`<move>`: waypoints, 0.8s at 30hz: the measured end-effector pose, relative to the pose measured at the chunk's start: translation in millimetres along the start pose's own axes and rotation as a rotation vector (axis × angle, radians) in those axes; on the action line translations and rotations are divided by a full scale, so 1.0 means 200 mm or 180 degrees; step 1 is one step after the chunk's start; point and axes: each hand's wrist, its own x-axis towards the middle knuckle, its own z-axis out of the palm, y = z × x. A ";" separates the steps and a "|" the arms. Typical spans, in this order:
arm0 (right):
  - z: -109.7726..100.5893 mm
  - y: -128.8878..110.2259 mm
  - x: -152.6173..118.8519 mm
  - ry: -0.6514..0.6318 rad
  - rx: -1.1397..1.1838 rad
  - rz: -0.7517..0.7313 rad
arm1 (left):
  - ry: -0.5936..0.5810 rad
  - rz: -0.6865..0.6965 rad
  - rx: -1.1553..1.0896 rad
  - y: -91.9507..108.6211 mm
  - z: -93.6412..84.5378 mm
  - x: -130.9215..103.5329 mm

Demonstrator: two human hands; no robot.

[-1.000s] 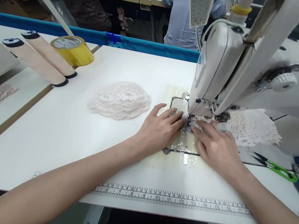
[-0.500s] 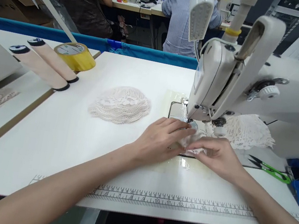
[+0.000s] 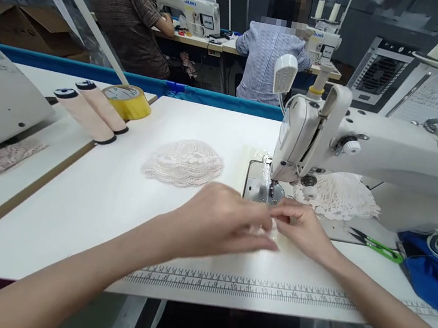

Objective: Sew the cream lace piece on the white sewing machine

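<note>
A white sewing machine (image 3: 297, 138) stands at the right, its needle area over a metal plate (image 3: 256, 179). Just in front of the plate, my right hand (image 3: 301, 226) pinches a small piece of white lace (image 3: 264, 231). My left hand (image 3: 225, 224), blurred by motion, meets it there with fingers bent; part of the lace is hidden behind its fingers, and its hold cannot be made out. To the left lies a stack of pale lace pieces (image 3: 184, 163). More lace (image 3: 340, 197) is heaped behind the needle, under the machine arm.
Green-handled snips (image 3: 384, 250) and blue cloth (image 3: 436, 276) lie at the right. Two thread cones (image 3: 86, 115) and yellow tape (image 3: 128, 103) are at the left. A printed ruler (image 3: 223, 285) runs along the table's front edge. Two people sit at machines beyond.
Both hands have come back from the needle toward the table's front, bringing the lace with them, and the metal plate is now uncovered. The head view has tilted up.
</note>
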 end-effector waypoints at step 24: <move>0.33 -0.21 0.25 -0.0059 0.0028 -0.0743 | 0.1155 -0.3052 -0.2375 -0.30 -0.27 -0.54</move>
